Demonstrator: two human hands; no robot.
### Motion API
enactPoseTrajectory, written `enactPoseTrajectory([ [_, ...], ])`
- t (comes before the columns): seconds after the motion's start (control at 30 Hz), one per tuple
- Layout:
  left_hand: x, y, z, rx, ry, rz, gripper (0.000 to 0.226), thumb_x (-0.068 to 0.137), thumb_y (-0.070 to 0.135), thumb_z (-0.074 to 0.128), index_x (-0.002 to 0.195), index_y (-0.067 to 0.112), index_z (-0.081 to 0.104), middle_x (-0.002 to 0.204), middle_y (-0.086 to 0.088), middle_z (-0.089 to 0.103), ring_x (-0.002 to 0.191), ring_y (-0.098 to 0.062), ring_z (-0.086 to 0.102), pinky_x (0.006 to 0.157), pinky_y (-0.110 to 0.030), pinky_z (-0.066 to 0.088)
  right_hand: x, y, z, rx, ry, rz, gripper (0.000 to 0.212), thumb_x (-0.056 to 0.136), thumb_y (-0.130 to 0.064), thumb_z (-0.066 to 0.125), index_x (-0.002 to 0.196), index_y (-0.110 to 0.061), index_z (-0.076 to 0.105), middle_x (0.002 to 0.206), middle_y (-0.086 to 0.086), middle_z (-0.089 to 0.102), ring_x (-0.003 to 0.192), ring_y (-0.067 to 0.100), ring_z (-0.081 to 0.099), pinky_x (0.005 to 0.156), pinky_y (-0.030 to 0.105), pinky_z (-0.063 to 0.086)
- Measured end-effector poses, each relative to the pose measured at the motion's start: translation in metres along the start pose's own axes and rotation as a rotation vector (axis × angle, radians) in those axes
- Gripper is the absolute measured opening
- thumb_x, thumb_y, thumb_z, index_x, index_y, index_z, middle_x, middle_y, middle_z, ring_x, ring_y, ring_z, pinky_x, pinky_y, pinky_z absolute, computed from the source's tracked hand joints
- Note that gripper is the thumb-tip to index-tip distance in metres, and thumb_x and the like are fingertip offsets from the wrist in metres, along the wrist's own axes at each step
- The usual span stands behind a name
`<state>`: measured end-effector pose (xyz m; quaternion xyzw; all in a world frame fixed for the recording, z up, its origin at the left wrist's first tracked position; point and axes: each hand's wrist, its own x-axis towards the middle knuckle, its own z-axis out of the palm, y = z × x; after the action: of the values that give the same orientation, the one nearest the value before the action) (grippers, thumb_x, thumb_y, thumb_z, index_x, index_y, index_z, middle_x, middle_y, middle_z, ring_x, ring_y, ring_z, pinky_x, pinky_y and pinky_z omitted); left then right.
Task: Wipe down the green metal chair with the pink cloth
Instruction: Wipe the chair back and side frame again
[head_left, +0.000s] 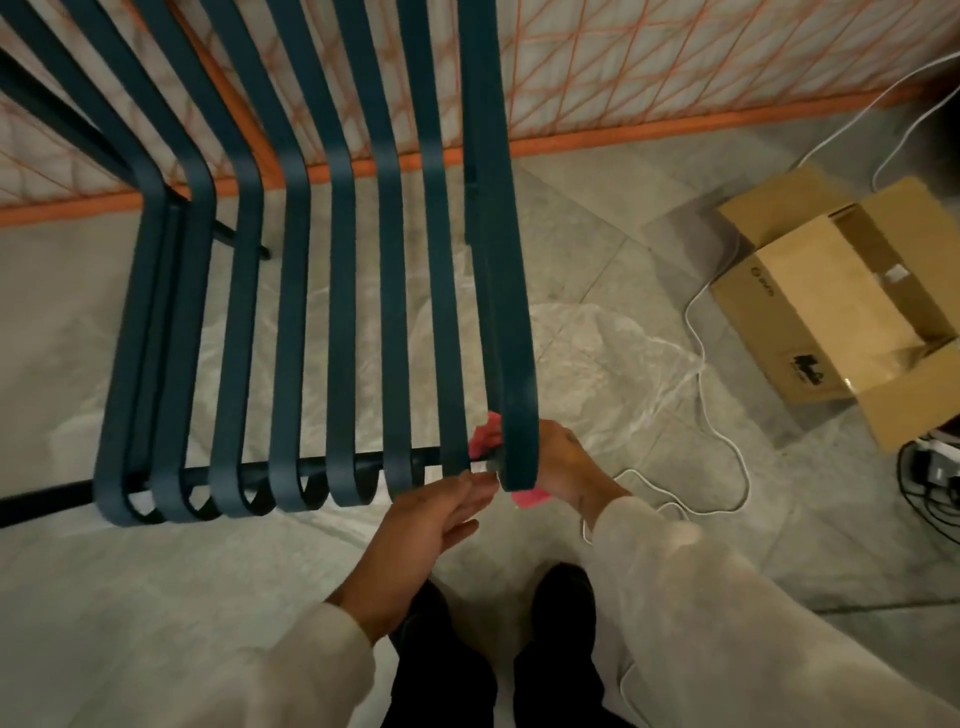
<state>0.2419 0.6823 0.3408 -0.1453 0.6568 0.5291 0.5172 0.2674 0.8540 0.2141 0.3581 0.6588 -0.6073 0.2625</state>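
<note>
The green metal chair (291, 322) fills the left and middle of the view, its flat slats running from the backrest down to curled front ends. The pink cloth (485, 436) shows at the front end of the rightmost slat, with another bit of it below the slat's tip. My right hand (563, 462) is wrapped round that slat end from the right side and holds the cloth against it; its fingers are hidden behind the slat. My left hand (436, 514) reaches in from below with straight fingers, the fingertips touching the slat ends just left of the cloth.
An open cardboard box (831, 306) lies on the tiled floor at the right. White cables (701, 374) trail beside it, and a power strip (935, 467) sits at the right edge. An orange-framed mesh panel (675, 67) stands behind the chair. My feet (493, 623) are below the hands.
</note>
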Motion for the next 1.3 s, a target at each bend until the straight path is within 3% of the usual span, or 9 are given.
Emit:
enactPoseTrajectory([
  [0.13,-0.006,0.003,0.002,0.023,-0.014,0.008,0.029,0.099,0.028,0.05,0.123,0.022,0.066,0.128,0.005,0.065,0.12,-0.009,0.059,0.107,-0.034,0.044,-0.035,-0.031,-0.013,-0.083,-0.045,-0.053,0.036,0.096,-0.004,0.052,0.098,-0.029,0.077,0.097,-0.014,0.074,0.082,-0.003,0.069,0.083,0.018,0.056],
  [0.27,-0.013,0.003,0.0,0.029,-0.044,-0.005,0.034,0.1,0.028,0.048,0.132,0.022,0.059,0.134,0.004,0.061,0.123,-0.009,0.057,0.104,-0.03,0.047,-0.092,-0.058,-0.022,0.031,-0.095,-0.165,0.034,0.097,-0.009,0.049,0.101,-0.026,0.079,0.106,-0.005,0.076,0.104,0.02,0.07,0.097,0.038,0.052],
  [0.37,-0.016,0.003,0.001,0.035,-0.042,-0.01,0.035,0.1,0.028,0.048,0.133,0.022,0.058,0.136,0.004,0.059,0.127,-0.012,0.054,0.105,-0.031,0.045,-0.128,-0.074,-0.031,0.357,-0.11,-0.184,0.041,0.09,0.011,0.042,0.096,-0.012,0.076,0.092,-0.001,0.076,0.085,0.017,0.069,0.073,0.023,0.053],
  [0.5,-0.024,0.009,0.004,0.053,0.006,0.035,0.032,0.101,0.023,0.048,0.132,0.023,0.058,0.137,0.001,0.057,0.13,-0.017,0.051,0.107,-0.035,0.044,-0.168,-0.081,-0.039,0.799,-0.054,-0.096,0.036,0.087,0.006,0.044,0.111,-0.01,0.066,0.099,0.012,0.067,0.071,0.025,0.062,0.06,0.042,0.055],
  [0.67,-0.033,0.034,0.004,0.006,0.002,0.135,0.035,0.101,0.009,0.042,0.12,0.03,0.062,0.127,0.006,0.063,0.122,-0.011,0.055,0.106,-0.035,0.045,-0.198,-0.105,-0.028,0.118,0.229,-0.659,0.039,0.087,0.005,0.064,0.11,-0.026,0.071,0.113,-0.018,0.064,0.102,0.0,0.062,0.081,0.014,0.051],
  [0.8,-0.038,0.046,0.003,0.064,-0.032,0.148,0.03,0.1,0.014,0.046,0.114,0.032,0.066,0.118,0.009,0.068,0.113,-0.007,0.059,0.106,-0.035,0.045,-0.182,-0.074,-0.004,-0.638,0.517,-0.882,0.05,0.074,0.002,0.08,0.117,-0.022,0.071,0.122,-0.009,0.048,0.099,-0.005,0.046,0.09,-0.003,0.038],
  [0.97,-0.039,0.05,-0.002,0.061,-0.036,0.119,0.039,0.09,-0.005,0.046,0.102,0.025,0.069,0.106,0.006,0.069,0.114,-0.017,0.061,0.105,-0.037,0.047,-0.176,-0.031,0.012,-0.618,0.386,-0.809,0.05,0.081,0.003,0.074,0.123,-0.025,0.068,0.127,-0.016,0.049,0.109,0.007,0.059,0.098,0.021,0.051],
  [1.17,-0.034,0.06,-0.01,0.153,-0.023,0.125,0.035,0.069,0.012,0.049,0.091,0.019,0.075,0.11,-0.026,0.068,0.093,-0.037,0.061,0.087,-0.052,0.051,-0.18,-0.053,0.016,-0.562,0.567,-0.819,0.043,0.081,-0.003,0.075,0.12,-0.019,0.07,0.122,0.005,0.058,0.103,0.009,0.055,0.091,0.009,0.044],
  [1.3,-0.033,0.055,-0.011,0.099,-0.034,0.107,0.038,0.083,0.002,0.05,0.109,0.013,0.073,0.108,-0.009,0.071,0.093,-0.017,0.065,0.075,-0.017,0.055,-0.166,-0.025,0.031,-0.551,0.546,-0.776,0.039,0.081,-0.002,0.076,0.116,-0.019,0.073,0.116,0.006,0.062,0.099,0.016,0.062,0.087,0.029,0.055],
])
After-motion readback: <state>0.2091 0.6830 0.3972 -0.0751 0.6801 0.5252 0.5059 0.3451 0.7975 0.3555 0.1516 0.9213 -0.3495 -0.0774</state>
